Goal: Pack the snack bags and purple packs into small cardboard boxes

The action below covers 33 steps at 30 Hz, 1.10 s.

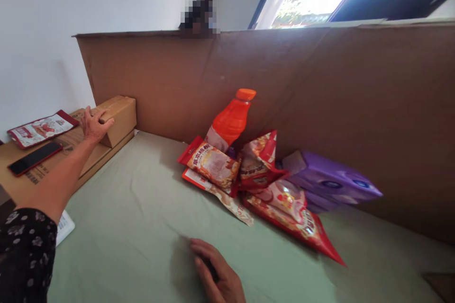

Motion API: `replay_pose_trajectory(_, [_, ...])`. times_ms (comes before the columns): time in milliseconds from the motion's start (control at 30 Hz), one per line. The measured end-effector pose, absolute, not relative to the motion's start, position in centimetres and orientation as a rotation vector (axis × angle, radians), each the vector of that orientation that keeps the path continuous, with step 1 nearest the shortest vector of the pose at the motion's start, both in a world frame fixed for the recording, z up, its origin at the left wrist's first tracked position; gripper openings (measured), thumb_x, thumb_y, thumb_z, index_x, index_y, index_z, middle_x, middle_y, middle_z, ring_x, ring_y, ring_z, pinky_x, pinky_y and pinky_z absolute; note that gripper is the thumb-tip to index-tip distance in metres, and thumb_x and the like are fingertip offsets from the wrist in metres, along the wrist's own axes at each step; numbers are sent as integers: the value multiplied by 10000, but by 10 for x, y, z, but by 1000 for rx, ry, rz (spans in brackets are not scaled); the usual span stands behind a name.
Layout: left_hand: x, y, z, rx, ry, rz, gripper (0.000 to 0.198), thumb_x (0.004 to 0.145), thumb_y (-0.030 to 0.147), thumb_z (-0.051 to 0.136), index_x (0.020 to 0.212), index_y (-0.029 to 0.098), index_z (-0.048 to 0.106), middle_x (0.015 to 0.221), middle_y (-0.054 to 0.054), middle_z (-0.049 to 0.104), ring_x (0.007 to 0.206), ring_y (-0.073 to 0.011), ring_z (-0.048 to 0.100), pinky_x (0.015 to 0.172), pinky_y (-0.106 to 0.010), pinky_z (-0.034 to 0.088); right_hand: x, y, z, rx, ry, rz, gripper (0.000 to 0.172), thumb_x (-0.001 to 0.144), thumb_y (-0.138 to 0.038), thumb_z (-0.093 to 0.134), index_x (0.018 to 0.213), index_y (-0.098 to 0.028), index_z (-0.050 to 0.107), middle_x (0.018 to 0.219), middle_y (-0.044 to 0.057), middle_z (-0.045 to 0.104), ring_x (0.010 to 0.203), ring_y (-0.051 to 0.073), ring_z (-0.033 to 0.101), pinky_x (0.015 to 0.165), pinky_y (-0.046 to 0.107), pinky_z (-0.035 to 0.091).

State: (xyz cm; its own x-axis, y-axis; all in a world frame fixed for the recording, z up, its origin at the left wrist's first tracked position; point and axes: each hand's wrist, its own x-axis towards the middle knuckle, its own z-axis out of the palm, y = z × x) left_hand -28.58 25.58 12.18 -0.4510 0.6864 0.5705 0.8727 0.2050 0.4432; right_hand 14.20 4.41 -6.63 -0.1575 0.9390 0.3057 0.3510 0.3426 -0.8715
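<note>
At the left, my left hand (94, 125) reaches out with its fingers spread, at the near side of a small cardboard box (122, 116). Whether the fingertips press on the box I cannot tell. My right hand (219, 277) hovers low over the green cloth (142, 227), loosely curled, thumb and fingers apart, nothing seen in it. Beyond it lies a pile: a red-and-white snack bag (215, 165), a red snack bag (258, 163), a larger red bag (284, 213), and a flat light packet (227, 201). An orange bottle (231, 120) leans behind them, beside purple packs (327, 182).
A tall cardboard panel (170, 75) stands behind the pile. On a flat carton (80, 139) at the left lie a red-and-white pouch (42, 128) and a dark phone (34, 158). A white object (65, 228) shows partly beneath my left arm.
</note>
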Motion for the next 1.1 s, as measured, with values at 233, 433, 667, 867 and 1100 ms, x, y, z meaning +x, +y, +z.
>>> replay_pose_trajectory(233, [-257,220,138,-1420,-2248,-993,930,770,409,765,1551,169,321,1657,-267,74,1501,-507,168,1145,-738,141,135,49,-58,-1049,-1736,760,280,950,-393,545,980,-231,771,1060,102,778,984,235,743,879,343,612])
replay_pose_trajectory(433, [-177,138,79,-1784,-2082,-827,709,846,357,612,1496,158,411,1656,-211,192,1480,-386,318,1187,-542,271,122,56,-47,-987,-1739,683,237,890,-220,503,946,-209,734,995,106,772,918,234,736,851,365,606])
replay_pose_trajectory(667, [-54,86,-9,-2393,-1911,-630,542,869,349,460,1240,0,648,1396,-336,535,1321,-473,493,1071,-658,362,114,60,-22,-1115,-1724,409,347,768,-99,521,1032,-228,705,1074,50,761,1011,176,703,935,319,562])
replay_pose_trajectory(867, [34,26,-22,-2731,-1586,-447,530,863,401,555,1349,204,629,1501,-155,529,1430,-361,429,1172,-605,298,202,47,27,-1226,-1687,109,342,785,-152,557,1085,-241,694,1250,73,701,1164,198,632,1030,375,500])
replay_pose_trajectory(1100, [82,-46,-2,-3324,-1319,-71,766,849,582,629,1531,331,387,1666,-118,188,1545,-384,149,1216,-683,85,412,46,100,-1587,-1387,-193,535,794,-178,570,1323,-93,558,1511,297,420,1408,463,341,1072,711,223])
